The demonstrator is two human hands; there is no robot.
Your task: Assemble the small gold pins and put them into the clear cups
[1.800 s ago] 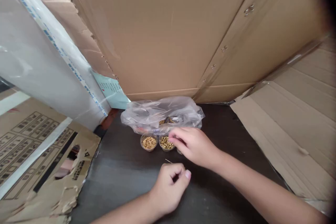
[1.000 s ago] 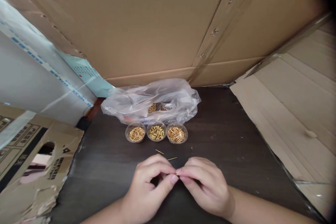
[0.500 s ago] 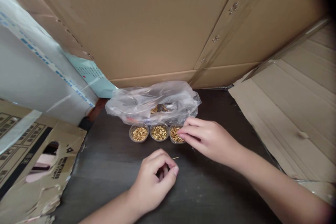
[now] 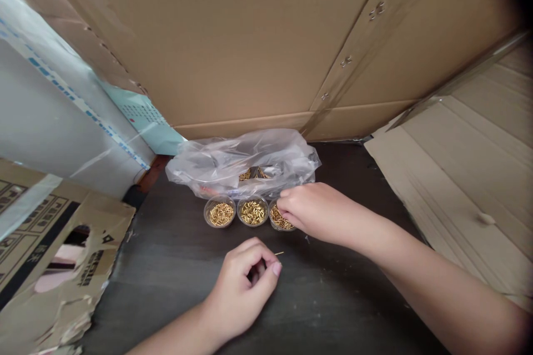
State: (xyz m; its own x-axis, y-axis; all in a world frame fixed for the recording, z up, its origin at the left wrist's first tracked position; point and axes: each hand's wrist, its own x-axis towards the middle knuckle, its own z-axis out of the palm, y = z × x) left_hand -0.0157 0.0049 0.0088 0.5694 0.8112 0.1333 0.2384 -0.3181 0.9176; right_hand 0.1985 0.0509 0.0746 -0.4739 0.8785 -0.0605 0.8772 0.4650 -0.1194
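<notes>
Brass pins (image 4: 278,219): in right cup (image 4: 275,227), just beside middle cup (image 4: 252,225). Right hand (image 4: 316,212): at those pins, fingertips bunched, grip hidden; best to lift one lightly without tipping the cup. Left hand (image 4: 245,283): nearer than middle cup, thumb and forefinger curled close, contents unseen; best held steady. Plastic bag (image 4: 208,161): behind middle cup.

Dark table (image 4: 166,266), and a clear middle cup (image 4: 252,226) filled with little gold bits (image 4: 252,212) can be used as the clock centre. A left cup (image 4: 207,219) is parked at 9 and a right cup (image 4: 283,228) at 3, both filled the same way. The right hand (image 4: 318,211) is held over the right cup, fingertips pretty much hidden. The left hand (image 4: 250,283) is loosely curled at 6, and a thin gold pin (image 4: 280,253) is half-covered by it around 5. A crumpled plastic bag (image 4: 216,158) is plopped at 12.
</notes>
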